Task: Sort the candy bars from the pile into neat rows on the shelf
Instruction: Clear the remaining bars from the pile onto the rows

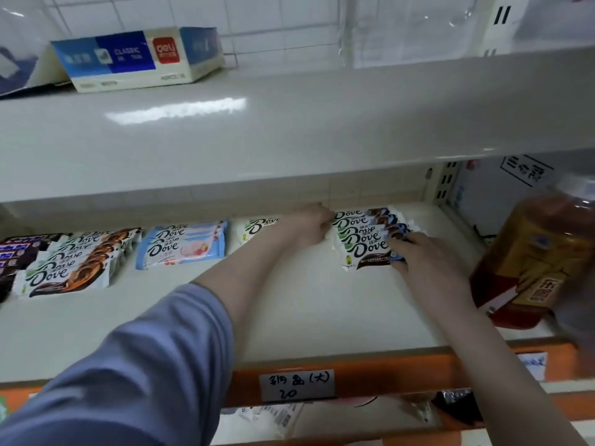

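Fingers (401, 252) of both hands flank Dove bar row (363, 243) w/ contact.

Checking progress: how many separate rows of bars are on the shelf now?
5: dark bars far left, orange row, blue row, green bar partly hidden, rightmost row between both hands.

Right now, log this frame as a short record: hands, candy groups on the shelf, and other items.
left hand: at the far-left end of the white-and-brown Dove bar row, grip unclear
right hand: fingers resting on that row's near-right end
pale blue Dove bar stack: left of the hands
caramel-print Dove bar row: further left
brown drink bottle: shelf's right edge
blue-and-white cardboard box: upper shelf
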Available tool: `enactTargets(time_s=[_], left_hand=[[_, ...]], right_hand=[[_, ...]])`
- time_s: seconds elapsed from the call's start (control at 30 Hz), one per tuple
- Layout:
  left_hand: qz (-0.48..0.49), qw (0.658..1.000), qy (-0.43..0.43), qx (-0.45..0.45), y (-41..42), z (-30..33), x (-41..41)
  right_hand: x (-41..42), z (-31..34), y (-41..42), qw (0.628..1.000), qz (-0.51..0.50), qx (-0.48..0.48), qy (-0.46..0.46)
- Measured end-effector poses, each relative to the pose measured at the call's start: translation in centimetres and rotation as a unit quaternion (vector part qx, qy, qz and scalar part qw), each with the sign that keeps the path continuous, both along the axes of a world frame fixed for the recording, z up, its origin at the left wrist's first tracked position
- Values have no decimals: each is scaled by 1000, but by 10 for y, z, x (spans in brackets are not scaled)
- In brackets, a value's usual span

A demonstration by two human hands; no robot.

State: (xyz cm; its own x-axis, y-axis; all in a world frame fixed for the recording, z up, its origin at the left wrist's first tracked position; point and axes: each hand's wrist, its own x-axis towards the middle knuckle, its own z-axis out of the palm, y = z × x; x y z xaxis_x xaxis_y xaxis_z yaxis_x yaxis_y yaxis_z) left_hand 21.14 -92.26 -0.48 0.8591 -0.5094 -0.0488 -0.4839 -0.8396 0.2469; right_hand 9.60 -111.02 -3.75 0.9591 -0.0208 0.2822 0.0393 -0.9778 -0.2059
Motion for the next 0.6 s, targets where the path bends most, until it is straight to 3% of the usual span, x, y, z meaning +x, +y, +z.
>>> enactTargets(time_s=[0.6], left_hand=[[22,982,112,-150,-22,5,16]], right_hand=[[5,-4,1,998,-2,35,-43]])
